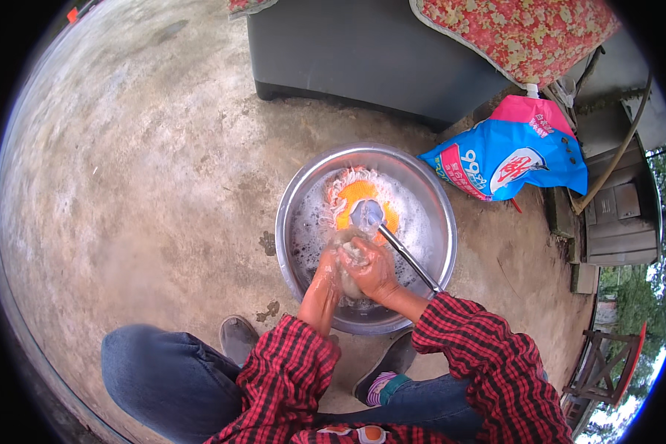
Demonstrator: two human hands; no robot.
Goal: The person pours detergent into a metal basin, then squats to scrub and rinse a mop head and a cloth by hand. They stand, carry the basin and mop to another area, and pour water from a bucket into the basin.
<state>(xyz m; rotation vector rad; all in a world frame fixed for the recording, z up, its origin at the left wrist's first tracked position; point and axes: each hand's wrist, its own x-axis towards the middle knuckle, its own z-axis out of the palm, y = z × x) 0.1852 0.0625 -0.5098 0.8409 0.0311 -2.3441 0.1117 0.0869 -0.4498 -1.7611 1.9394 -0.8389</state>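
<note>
A round metal basin [449, 238] of sudsy water stands on the ground before me. Over its near half, my left hand [331, 266] and my right hand [371, 266] are closed together around a wet, greyish cloth [352, 286]. Part of the cloth hangs below my fingers. Beyond my hands, a mop head with an orange mesh centre [351, 193] and pale fringe lies in the foam. Its grey plastic joint [366, 213] connects to a metal mop pole [408, 254], which slants to the basin's near right rim, beside my right forearm.
A blue and pink detergent bag [524, 150] bearing writing stands right of the basin. Behind is a dark grey cabinet-like box [355, 55] under a red floral cloth [527, 33]. My shoes [238, 336] are close to the near rim. A wooden frame [605, 366] stands far right.
</note>
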